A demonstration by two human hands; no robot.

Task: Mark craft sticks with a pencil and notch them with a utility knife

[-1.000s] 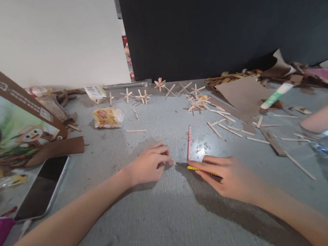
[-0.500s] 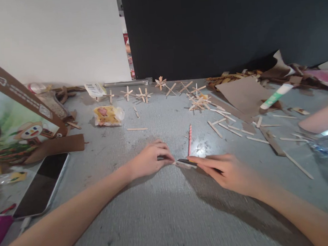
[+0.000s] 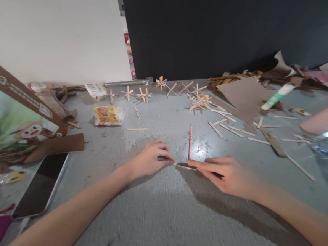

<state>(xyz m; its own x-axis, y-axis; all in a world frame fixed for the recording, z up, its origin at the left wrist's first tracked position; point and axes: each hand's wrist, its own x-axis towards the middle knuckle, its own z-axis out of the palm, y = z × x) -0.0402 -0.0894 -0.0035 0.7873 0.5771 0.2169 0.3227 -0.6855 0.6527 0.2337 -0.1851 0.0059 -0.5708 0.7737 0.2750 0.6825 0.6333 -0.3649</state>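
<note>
Low over the table, my left hand (image 3: 152, 157) pinches one end of a small flat wooden craft stick (image 3: 175, 164). My right hand (image 3: 221, 169) grips a thin dark tool that looks like a craft knife (image 3: 186, 165), its index finger stretched along the top. The tool lies against the stick, whose far part shows just below it. Right behind the fingers of my right hand lies a pink striped pencil-like stick (image 3: 190, 140).
Loose craft sticks (image 3: 232, 130) are scattered to the right, and star shapes of crossed sticks (image 3: 143, 95) stand along the back. A phone (image 3: 41, 185) and a printed carton (image 3: 32, 123) are at left, a yellow packet (image 3: 108, 115) behind. Another person's arm (image 3: 326, 117) reaches in at right.
The dark tool in my right hand has tipped slightly lower and flatter against the stick. My left hand stays almost in place.
</note>
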